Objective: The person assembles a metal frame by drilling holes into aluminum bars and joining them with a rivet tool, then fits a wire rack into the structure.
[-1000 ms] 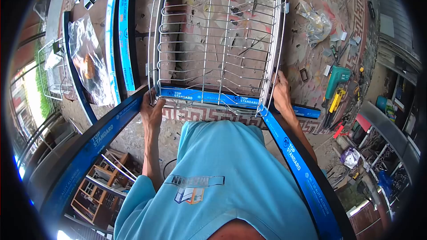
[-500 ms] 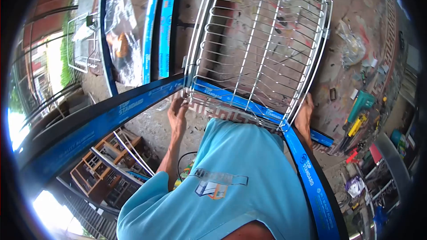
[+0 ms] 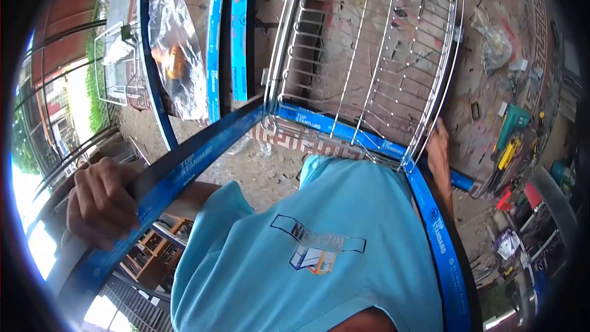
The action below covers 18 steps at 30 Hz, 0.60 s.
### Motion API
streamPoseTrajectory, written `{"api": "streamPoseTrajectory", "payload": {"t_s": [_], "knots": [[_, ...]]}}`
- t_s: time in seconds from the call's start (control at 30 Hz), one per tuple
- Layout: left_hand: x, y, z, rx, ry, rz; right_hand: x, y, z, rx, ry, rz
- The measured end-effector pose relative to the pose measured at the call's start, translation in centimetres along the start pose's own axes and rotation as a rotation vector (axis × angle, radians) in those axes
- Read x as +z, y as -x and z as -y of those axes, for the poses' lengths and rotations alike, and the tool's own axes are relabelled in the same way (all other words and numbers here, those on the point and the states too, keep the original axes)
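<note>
My left hand (image 3: pixel 104 203) is wrapped over the long black and blue bar (image 3: pixel 196 157) that runs from the lower left up to the rack's near left corner. At the near right corner of the wire rack (image 3: pixel 369 55), my right hand (image 3: pixel 438 147) touches the outer side; its fingertips are partly hidden. A blue crossbar (image 3: pixel 338 128) lies along the rack's near edge. From the near right corner, another blue bar (image 3: pixel 439 240) extends down beside my body.
Two blue strips (image 3: pixel 239 31) and a plastic bag (image 3: pixel 175 55) with an orange item lie left of the rack. On the right are a green tool (image 3: pixel 514 124), a yellow tool (image 3: pixel 510 152) and a clear bag (image 3: pixel 495 46). A wooden frame (image 3: pixel 161 258) stands lower left.
My left hand has moved from the rack's near left corner down and left onto the long bar. My right hand stays at the right corner. The view has shifted slightly.
</note>
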<state>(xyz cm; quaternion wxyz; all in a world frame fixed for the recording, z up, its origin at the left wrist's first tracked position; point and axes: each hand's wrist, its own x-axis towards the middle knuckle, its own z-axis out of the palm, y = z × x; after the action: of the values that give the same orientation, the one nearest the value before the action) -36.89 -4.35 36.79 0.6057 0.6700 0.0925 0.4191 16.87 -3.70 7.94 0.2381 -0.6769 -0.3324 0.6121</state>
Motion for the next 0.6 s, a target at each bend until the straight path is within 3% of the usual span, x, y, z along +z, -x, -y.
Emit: {"api": "streamPoseTrajectory", "payload": {"t_s": [0.07, 0.2, 0.27, 0.37, 0.43, 0.47, 0.5, 0.53, 0.6], "knots": [[0.6, 0.9, -0.5, 0.076, 0.052, 0.135, -0.1, 0.2, -1.0, 0.055, -0.05, 0.018], [1.1, 1.4, 1.2, 0.085, 0.115, -0.007, -1.1, 1.1, -1.3, 0.117, -0.043, 0.025], [0.6, 1.4, 2.5, 0.064, 0.169, -0.16, -1.1, -0.1, -3.8, 0.041, -0.095, 0.051], [0.8, 1.3, 8.0, -0.024, 0.258, -0.589, -1.4, -0.8, -4.9, 0.0, -0.122, 0.132], [-2.6, 3.1, 15.0, -0.273, 0.33, -0.755, -1.0, -1.0, -5.6, -0.083, -0.037, 0.066], [-2.1, 2.1, 18.6, -0.591, -0.089, -0.911, -1.2, -1.2, -6.1, -0.131, 0.054, 0.027], [-2.8, 3.1, 23.0, -0.821, -0.259, -0.971, -1.5, -1.4, -6.6, -0.176, 0.147, -0.017], [-3.8, 4.8, 26.6, -0.955, -0.389, -0.875, -1.8, -1.6, -7.0, -0.217, 0.24, -0.065], [-3.2, 4.2, 30.5, -1.045, -0.405, -0.612, -0.8, -0.1, -4.3, -0.003, 0.113, -0.07]]}}
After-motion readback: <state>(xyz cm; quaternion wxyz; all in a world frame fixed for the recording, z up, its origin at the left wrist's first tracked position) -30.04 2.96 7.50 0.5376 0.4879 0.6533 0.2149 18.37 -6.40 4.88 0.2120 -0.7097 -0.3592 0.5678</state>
